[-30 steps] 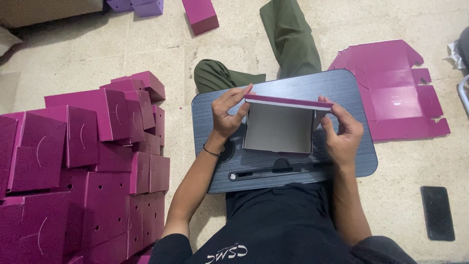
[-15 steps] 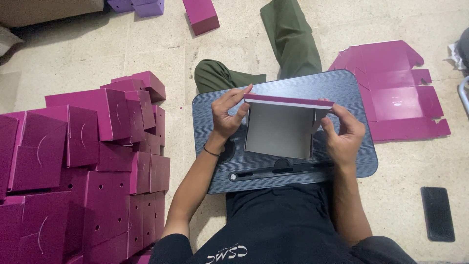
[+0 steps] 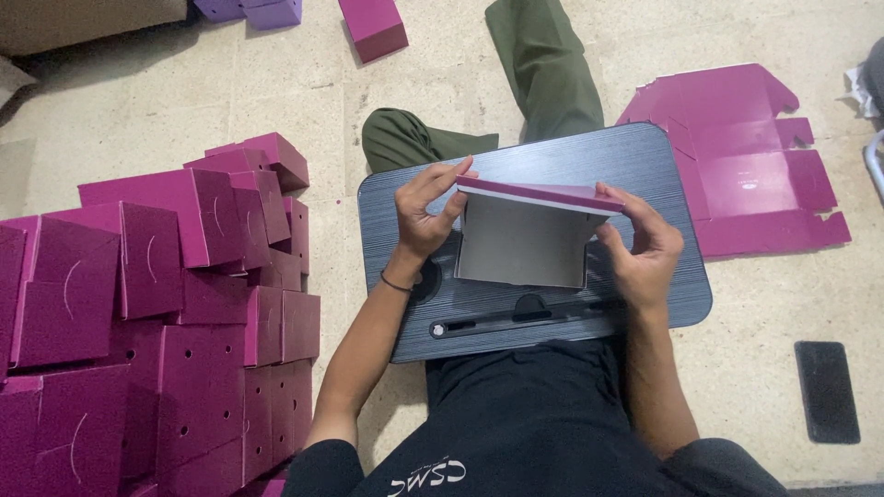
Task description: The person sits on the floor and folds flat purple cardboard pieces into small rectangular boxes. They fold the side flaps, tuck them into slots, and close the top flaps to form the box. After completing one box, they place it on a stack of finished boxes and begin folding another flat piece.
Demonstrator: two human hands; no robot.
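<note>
Left hand (image 3: 425, 213) and right hand (image 3: 643, 248) each clenched in a grip on opposite ends of a half-folded magenta box (image 3: 529, 230), box between the grips, above the dark lap bench (image 3: 552, 313), folded boxes (image 3: 157, 304) heaped beyond the left grip

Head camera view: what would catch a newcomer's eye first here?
First, the half-folded magenta box held between the left hand and right hand over a dark lap desk. Next, the big heap of finished magenta boxes on the floor at the left, and a flat unfolded box blank at the upper right.
</note>
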